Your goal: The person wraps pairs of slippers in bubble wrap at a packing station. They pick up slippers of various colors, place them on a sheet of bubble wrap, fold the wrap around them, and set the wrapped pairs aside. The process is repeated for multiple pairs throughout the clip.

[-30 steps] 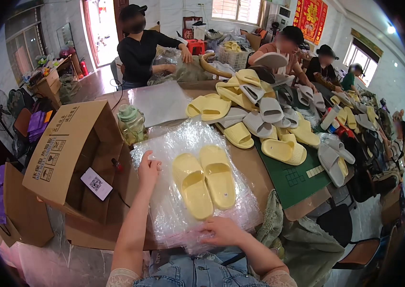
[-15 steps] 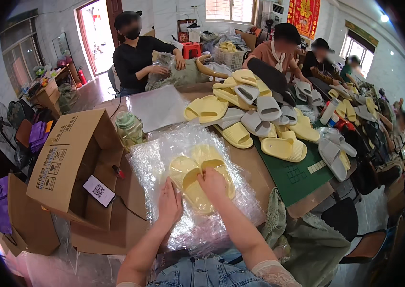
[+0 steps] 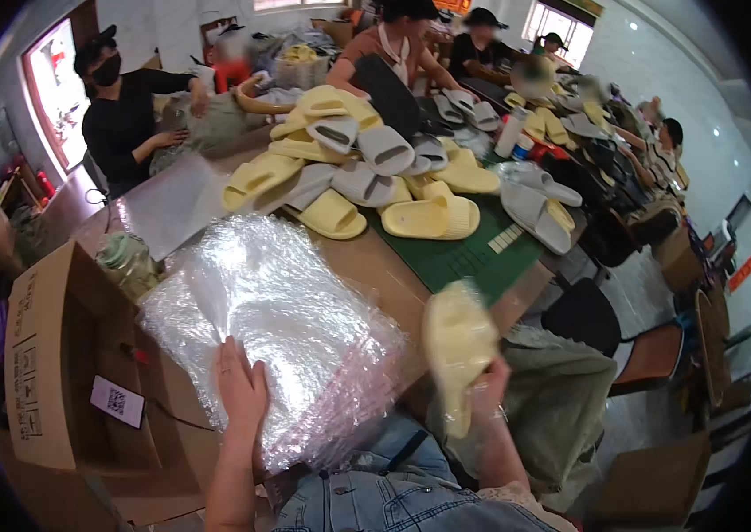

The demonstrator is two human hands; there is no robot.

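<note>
My right hand (image 3: 488,397) grips a pair of pale yellow slippers (image 3: 457,346), lifted off the table at the lower right, above my lap. My left hand (image 3: 241,387) lies flat on a stack of clear plastic bags (image 3: 278,328) spread over the brown table (image 3: 367,266) in front of me. The bags are crinkled and shiny, and nothing lies on them.
An open cardboard box (image 3: 65,372) stands at my left. A heap of yellow and grey slippers (image 3: 375,168) covers the far table and a green mat (image 3: 464,257). A person in black (image 3: 127,115) and several other people work around the table. A chair (image 3: 641,355) stands at the right.
The yellow slippers lay on the plastic bags with both hands on them; now my right hand has lifted them off to the right, and my left hand stays on the bags.
</note>
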